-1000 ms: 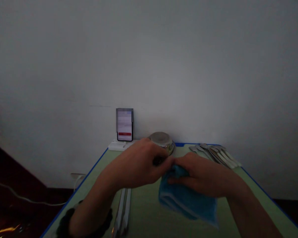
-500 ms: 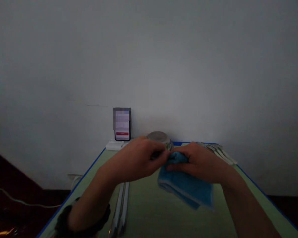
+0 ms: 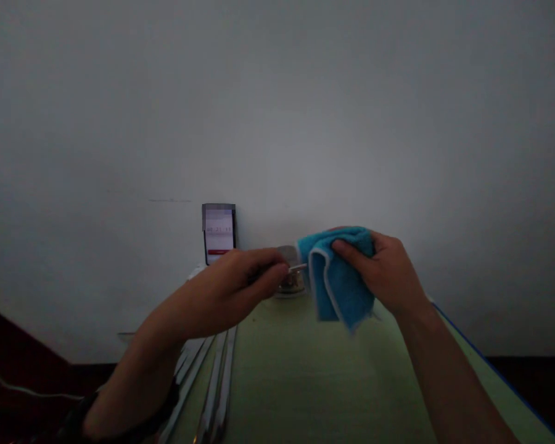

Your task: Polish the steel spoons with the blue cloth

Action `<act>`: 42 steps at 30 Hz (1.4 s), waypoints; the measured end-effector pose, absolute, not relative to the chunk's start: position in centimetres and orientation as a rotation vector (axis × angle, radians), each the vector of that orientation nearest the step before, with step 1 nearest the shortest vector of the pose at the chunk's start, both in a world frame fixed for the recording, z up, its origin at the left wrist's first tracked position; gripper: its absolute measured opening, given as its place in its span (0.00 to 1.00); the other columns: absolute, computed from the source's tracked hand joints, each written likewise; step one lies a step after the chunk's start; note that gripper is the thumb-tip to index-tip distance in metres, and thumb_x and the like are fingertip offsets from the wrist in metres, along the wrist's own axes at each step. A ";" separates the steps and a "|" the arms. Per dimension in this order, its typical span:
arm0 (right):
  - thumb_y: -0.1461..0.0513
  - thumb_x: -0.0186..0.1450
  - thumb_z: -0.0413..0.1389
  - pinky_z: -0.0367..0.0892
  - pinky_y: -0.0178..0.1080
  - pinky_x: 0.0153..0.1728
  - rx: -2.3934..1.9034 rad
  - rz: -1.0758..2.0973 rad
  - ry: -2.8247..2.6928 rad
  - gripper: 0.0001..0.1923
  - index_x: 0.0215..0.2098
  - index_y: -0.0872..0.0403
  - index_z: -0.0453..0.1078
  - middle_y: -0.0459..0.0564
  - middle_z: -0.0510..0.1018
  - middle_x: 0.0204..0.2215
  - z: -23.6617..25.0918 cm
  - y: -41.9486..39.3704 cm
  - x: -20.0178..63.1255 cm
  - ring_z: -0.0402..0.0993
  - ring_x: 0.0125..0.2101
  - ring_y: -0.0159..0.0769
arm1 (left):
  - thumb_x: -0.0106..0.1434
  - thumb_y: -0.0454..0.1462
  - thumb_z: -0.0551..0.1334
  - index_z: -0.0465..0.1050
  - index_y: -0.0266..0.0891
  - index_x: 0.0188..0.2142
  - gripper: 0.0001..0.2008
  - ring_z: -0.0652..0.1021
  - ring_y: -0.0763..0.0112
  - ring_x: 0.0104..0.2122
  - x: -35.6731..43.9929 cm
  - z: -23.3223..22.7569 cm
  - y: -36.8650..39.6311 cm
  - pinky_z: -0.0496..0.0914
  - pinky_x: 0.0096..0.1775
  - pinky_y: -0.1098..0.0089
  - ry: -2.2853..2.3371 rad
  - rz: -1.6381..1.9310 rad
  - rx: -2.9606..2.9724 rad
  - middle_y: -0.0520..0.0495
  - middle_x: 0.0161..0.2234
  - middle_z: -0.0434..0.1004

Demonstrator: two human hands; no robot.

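Now L hand (image 3: pixel 240 283) pinches thin rod (image 3: pixel 298 267), R hand (image 3: pixel 393 271) grips blue cloth (image 3: pixel 346 287) hiding its far end, rod prob. light, stiff, best held by bare end.

Location type: apparently a room in a home. Indicators: plain wall (image 3: pixel 305 123) beyond the left hand (image 3: pixel 245 280) and right hand (image 3: pixel 386 268); blue-edged green table (image 3: pixel 314 376) below them; upright phone (image 3: pixel 219 237) behind the left hand; cutlery (image 3: pixel 227 370) nearer than it; pale cable (image 3: pixel 28 390) farther left.
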State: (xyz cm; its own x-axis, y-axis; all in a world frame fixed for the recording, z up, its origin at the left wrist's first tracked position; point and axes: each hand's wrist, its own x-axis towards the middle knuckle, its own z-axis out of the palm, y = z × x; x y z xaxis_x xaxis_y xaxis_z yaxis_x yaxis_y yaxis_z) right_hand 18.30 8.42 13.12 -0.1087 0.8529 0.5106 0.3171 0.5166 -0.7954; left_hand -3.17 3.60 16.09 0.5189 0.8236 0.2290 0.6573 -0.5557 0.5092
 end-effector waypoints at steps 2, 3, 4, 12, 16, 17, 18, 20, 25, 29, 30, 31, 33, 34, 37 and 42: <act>0.52 0.54 0.56 0.64 0.34 0.23 -0.978 0.548 -1.447 0.14 0.31 0.54 0.73 0.44 0.76 0.23 12.7 8.7 17.6 0.70 0.23 0.33 | 0.65 0.40 0.48 0.66 0.39 0.36 0.11 0.68 0.80 0.22 -3.0 16.2 3.1 0.62 0.25 0.79 1.131 0.546 2.370 0.55 0.22 0.68; 0.52 0.54 0.56 0.64 0.35 0.24 -0.964 0.538 -1.358 0.14 0.31 0.54 0.73 0.45 0.76 0.23 12.4 8.9 17.3 0.70 0.24 0.33 | 0.65 0.39 0.48 0.66 0.39 0.38 0.11 0.70 0.79 0.23 -2.9 16.3 2.9 0.63 0.27 0.79 1.090 0.472 2.351 0.55 0.24 0.70; 0.52 0.53 0.57 0.65 0.35 0.25 -0.953 0.541 -1.280 0.15 0.31 0.54 0.73 0.45 0.76 0.23 12.2 9.1 17.1 0.70 0.24 0.33 | 0.64 0.39 0.49 0.66 0.39 0.39 0.10 0.72 0.79 0.24 -2.9 16.4 2.6 0.64 0.28 0.78 1.064 0.396 2.332 0.54 0.25 0.72; 0.48 0.53 0.54 0.66 0.36 0.24 -0.843 1.000 -0.894 0.19 0.29 0.55 0.67 0.46 0.74 0.23 11.4 8.8 14.6 0.70 0.23 0.32 | 0.62 0.36 0.52 0.69 0.36 0.31 0.09 0.73 0.77 0.22 -1.9 16.0 3.2 0.65 0.24 0.79 0.981 0.343 2.225 0.50 0.26 0.76; 0.46 0.54 0.52 0.64 0.35 0.23 -0.801 1.117 -0.884 0.19 0.30 0.54 0.64 0.45 0.72 0.22 11.1 8.4 13.7 0.68 0.22 0.32 | 0.60 0.33 0.54 0.69 0.36 0.29 0.07 0.74 0.77 0.24 -0.6 14.7 4.0 0.66 0.27 0.78 1.079 0.438 2.317 0.52 0.25 0.75; 0.46 0.54 0.51 0.63 0.35 0.23 -0.796 1.111 -0.897 0.19 0.29 0.54 0.63 0.44 0.71 0.21 11.0 8.4 13.7 0.67 0.22 0.31 | 0.59 0.33 0.54 0.68 0.36 0.29 0.06 0.74 0.77 0.24 -0.4 14.5 4.2 0.67 0.27 0.77 1.090 0.475 2.339 0.52 0.24 0.75; 0.46 0.55 0.51 0.63 0.34 0.23 -0.797 1.097 -0.915 0.18 0.28 0.53 0.62 0.43 0.69 0.20 11.0 8.5 13.8 0.66 0.21 0.30 | 0.59 0.33 0.54 0.68 0.36 0.29 0.06 0.74 0.77 0.24 -0.4 14.4 4.3 0.66 0.27 0.77 1.093 0.498 2.354 0.52 0.24 0.75; 0.47 0.56 0.49 0.60 0.33 0.22 -0.810 1.063 -0.973 0.17 0.26 0.52 0.60 0.41 0.65 0.17 10.8 8.8 14.2 0.62 0.19 0.28 | 0.61 0.35 0.53 0.69 0.37 0.30 0.08 0.75 0.77 0.24 -0.7 14.5 4.4 0.66 0.28 0.77 1.096 0.489 2.372 0.52 0.25 0.75; 0.49 0.58 0.50 0.55 0.31 0.20 -0.893 0.890 -1.359 0.18 0.21 0.54 0.60 0.39 0.60 0.16 10.9 9.2 15.5 0.56 0.18 0.26 | 0.64 0.42 0.48 0.68 0.37 0.27 0.17 0.73 0.77 0.22 -3.4 15.6 4.4 0.64 0.26 0.77 1.305 0.441 2.379 0.53 0.21 0.73; 0.52 0.60 0.49 0.55 0.30 0.22 -0.884 0.788 -1.817 0.16 0.23 0.55 0.64 0.41 0.64 0.18 11.8 8.1 15.6 0.58 0.20 0.26 | 0.63 0.45 0.49 0.67 0.37 0.31 0.16 0.70 0.77 0.21 -4.3 16.2 4.2 0.61 0.24 0.76 1.527 0.679 2.457 0.54 0.21 0.69; 0.53 0.61 0.48 0.55 0.30 0.22 -0.857 0.774 -1.916 0.15 0.24 0.55 0.65 0.41 0.65 0.18 12.0 7.7 15.4 0.59 0.20 0.26 | 0.63 0.46 0.49 0.67 0.38 0.32 0.15 0.69 0.77 0.21 -4.1 16.3 4.1 0.60 0.24 0.76 1.542 0.693 2.499 0.54 0.22 0.70; 0.55 0.61 0.48 0.56 0.30 0.22 -0.826 0.756 -2.011 0.14 0.25 0.55 0.65 0.41 0.66 0.19 12.1 7.3 15.3 0.60 0.20 0.26 | 0.62 0.47 0.50 0.67 0.38 0.33 0.15 0.69 0.77 0.22 -3.8 16.3 4.1 0.60 0.25 0.76 1.535 0.677 2.546 0.53 0.23 0.70; 0.57 0.62 0.47 0.56 0.30 0.23 -0.779 0.698 -2.151 0.12 0.25 0.55 0.65 0.41 0.67 0.19 12.2 6.6 14.8 0.61 0.20 0.26 | 0.62 0.47 0.49 0.67 0.38 0.31 0.16 0.69 0.76 0.22 -3.2 16.3 4.1 0.59 0.25 0.76 1.479 0.594 2.649 0.53 0.23 0.69; 0.58 0.63 0.47 0.56 0.30 0.23 -0.764 0.671 -2.197 0.12 0.26 0.54 0.65 0.41 0.68 0.20 12.2 6.4 14.6 0.61 0.20 0.26 | 0.63 0.46 0.49 0.67 0.38 0.29 0.17 0.69 0.77 0.22 -3.0 16.2 4.2 0.59 0.25 0.76 1.446 0.555 2.701 0.53 0.22 0.68; 0.58 0.63 0.45 0.57 0.31 0.25 -0.772 0.615 -2.259 0.12 0.27 0.54 0.65 0.42 0.70 0.22 12.1 6.3 14.4 0.63 0.22 0.26 | 0.64 0.45 0.47 0.66 0.37 0.24 0.19 0.68 0.77 0.21 -2.9 15.9 4.5 0.58 0.25 0.76 1.434 0.524 2.841 0.52 0.20 0.67; 0.51 0.63 0.45 0.58 0.33 0.26 -0.988 0.593 -2.358 0.19 0.25 0.55 0.66 0.45 0.71 0.22 12.9 7.1 16.0 0.66 0.23 0.29 | 0.64 0.44 0.46 0.70 0.37 0.27 0.20 0.69 0.74 0.20 -4.8 15.6 5.3 0.57 0.24 0.74 1.793 0.841 2.819 0.50 0.20 0.71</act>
